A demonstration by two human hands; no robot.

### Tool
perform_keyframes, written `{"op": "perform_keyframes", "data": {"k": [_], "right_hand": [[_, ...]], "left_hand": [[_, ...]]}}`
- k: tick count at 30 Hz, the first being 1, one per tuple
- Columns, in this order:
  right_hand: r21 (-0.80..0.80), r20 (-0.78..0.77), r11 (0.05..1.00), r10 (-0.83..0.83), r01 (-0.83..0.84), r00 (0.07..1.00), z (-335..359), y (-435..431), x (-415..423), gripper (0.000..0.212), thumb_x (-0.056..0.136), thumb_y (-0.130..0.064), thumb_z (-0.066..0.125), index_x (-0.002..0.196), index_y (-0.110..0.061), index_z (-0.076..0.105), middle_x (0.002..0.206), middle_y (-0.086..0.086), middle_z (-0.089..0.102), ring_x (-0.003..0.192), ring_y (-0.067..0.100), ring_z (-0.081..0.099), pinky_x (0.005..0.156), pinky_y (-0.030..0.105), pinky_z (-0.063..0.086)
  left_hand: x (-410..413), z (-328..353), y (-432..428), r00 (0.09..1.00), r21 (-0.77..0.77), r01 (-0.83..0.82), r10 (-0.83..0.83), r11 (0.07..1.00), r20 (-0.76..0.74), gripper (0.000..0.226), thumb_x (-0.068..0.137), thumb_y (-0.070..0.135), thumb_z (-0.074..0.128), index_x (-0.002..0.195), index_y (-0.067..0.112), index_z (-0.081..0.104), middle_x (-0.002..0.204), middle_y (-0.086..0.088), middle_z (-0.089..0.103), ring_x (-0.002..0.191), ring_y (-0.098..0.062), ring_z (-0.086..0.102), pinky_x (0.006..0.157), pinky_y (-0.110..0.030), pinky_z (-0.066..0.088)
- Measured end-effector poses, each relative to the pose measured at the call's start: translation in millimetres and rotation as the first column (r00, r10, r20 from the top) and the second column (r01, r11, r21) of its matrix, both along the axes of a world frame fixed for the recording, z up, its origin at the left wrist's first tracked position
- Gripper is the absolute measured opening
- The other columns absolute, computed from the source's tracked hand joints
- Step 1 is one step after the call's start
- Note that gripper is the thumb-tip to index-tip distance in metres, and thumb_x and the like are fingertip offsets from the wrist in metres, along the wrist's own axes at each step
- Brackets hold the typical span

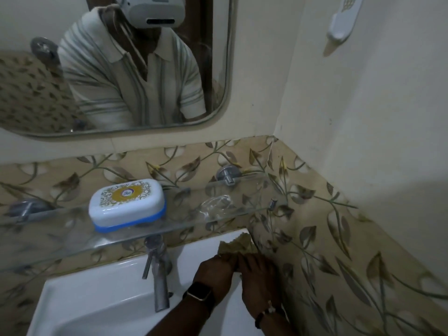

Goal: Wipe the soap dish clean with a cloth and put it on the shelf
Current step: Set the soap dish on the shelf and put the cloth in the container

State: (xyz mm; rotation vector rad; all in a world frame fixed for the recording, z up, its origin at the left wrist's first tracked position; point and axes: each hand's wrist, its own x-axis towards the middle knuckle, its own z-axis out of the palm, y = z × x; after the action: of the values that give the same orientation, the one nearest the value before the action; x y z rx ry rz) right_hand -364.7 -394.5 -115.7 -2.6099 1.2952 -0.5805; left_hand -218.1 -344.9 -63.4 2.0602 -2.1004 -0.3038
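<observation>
the soap dish [127, 205] sat on the glass shelf [218, 214], at ten o'clock from the hands. left hand [214, 267] and right hand [258, 275] both gripped the cloth [236, 244] on the sink [109, 294] rim.

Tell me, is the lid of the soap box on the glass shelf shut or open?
Shut. The white lid sits flat on the blue base, on the glass shelf.

Soap dish [127, 204], white lid, blue base, sat closed on glass shelf [218, 218] above tap [157, 270]. Both hands met on tan cloth [238, 244] at sink [101, 292] back right corner: left hand [214, 269], right hand [259, 275].
</observation>
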Motion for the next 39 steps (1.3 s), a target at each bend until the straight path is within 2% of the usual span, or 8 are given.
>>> {"op": "perform_keyframes", "data": {"k": [5,7,11,17,22,30,36,39], "right_hand": [[-0.07,-0.08,0.991,-0.118,0.112,0.99,5.4,3.9,-18.9,0.039,0.085,-0.018,0.044,0.112,-0.023,0.072,0.114,0.003,0.067,0.105,0.028,0.063,0.096,0.042,0.041],[-0.122,-0.061,0.984,-0.14,0.131,0.988,11.1,8.9,-24.8,0.036,0.085,-0.018,0.053,0.117,-0.023,0.07,0.122,0.005,0.065,0.111,0.029,0.061,0.097,0.047,0.047],[-0.106,-0.014,0.982,-0.162,0.159,0.987,38.4,32.1,-31.7,0.044,0.061,-0.004,0.083,0.102,-0.016,0.073,0.109,0.009,0.07,0.095,0.033,0.068,0.082,0.048,0.057],[-0.245,0.102,0.928,-0.265,0.282,0.959,89.1,83.0,-30.7,0.027,0.069,-0.01,0.06,0.093,-0.014,0.073,0.093,0.011,0.065,0.073,0.035,0.061,0.058,0.038,0.051],[-0.222,0.329,0.894,-0.307,0.39,0.893,135.2,117.1,-11.2,0.044,0.06,0.002,0.075,0.101,-0.012,0.07,0.11,0.017,0.055,0.084,0.041,0.059,0.057,0.039,0.05],[-0.327,0.642,0.915,0.03,0.238,0.766,222.1,188.1,112.7,0.049,0.065,-0.017,0.047,0.108,-0.011,0.071,0.108,0.02,0.06,0.097,0.035,0.055,0.065,0.038,0.043],[-0.373,0.674,0.928,0.272,-0.002,0.687,253.8,273.2,227.9,0.047,0.069,-0.015,0.045,0.109,-0.013,0.07,0.112,0.02,0.06,0.098,0.028,0.052,0.07,0.038,0.042],[-0.378,0.66,0.916,0.367,-0.133,0.656,251.1,322.7,277.9,0.043,0.071,-0.014,0.046,0.106,-0.016,0.071,0.109,0.018,0.06,0.089,0.028,0.052,0.059,0.034,0.039]], "left_hand": [[-11.2,13.0,19.5,0.999,-0.02,0.003,-0.004,1.0,-0.041,0.059,0.09,0.007,0.035,0.147,0.02,0.04,0.148,-0.006,0.049,0.132,-0.028,0.048,0.105,-0.036,0.042],[-13.4,21.2,28.4,0.998,-0.058,-0.019,0.015,0.998,-0.06,0.052,0.09,0.01,0.036,0.14,0.018,0.047,0.14,-0.006,0.053,0.128,-0.028,0.05,0.1,-0.037,0.043],[-17.2,45.2,49.9,0.996,-0.109,-0.021,0.011,0.994,-0.091,0.034,0.088,0.008,0.045,0.12,0.014,0.054,0.123,-0.007,0.058,0.113,-0.027,0.055,0.085,-0.036,0.044],[-21.0,79.1,85.3,0.985,-0.264,-0.032,-0.014,0.964,-0.172,0.037,0.083,0.006,0.049,0.117,0.013,0.057,0.12,-0.009,0.061,0.108,-0.03,0.057,0.082,-0.04,0.048],[-9.6,121.7,124.0,0.98,-0.49,-0.039,-0.061,0.871,-0.187,0.041,0.079,0.001,0.053,0.119,0.014,0.057,0.124,-0.009,0.063,0.104,-0.034,0.061,0.077,-0.041,0.055],[81.2,205.0,234.1,0.982,-0.77,-0.188,0.093,0.61,-0.166,0.031,0.078,0.007,0.061,0.108,0.008,0.066,0.107,-0.014,0.071,0.085,-0.037,0.067,0.061,-0.04,0.056],[158.5,229.8,351.8,0.9,-0.811,-0.397,0.358,0.43,-0.25,0.033,0.076,-0.001,0.062,0.108,0.005,0.068,0.11,-0.015,0.071,0.091,-0.038,0.066,0.066,-0.042,0.056],[186.8,224.0,414.7,0.835,-0.816,-0.473,0.463,0.331,-0.297,0.037,0.072,-0.007,0.063,0.108,0.001,0.069,0.11,-0.018,0.072,0.093,-0.039,0.068,0.072,-0.043,0.058]]}}
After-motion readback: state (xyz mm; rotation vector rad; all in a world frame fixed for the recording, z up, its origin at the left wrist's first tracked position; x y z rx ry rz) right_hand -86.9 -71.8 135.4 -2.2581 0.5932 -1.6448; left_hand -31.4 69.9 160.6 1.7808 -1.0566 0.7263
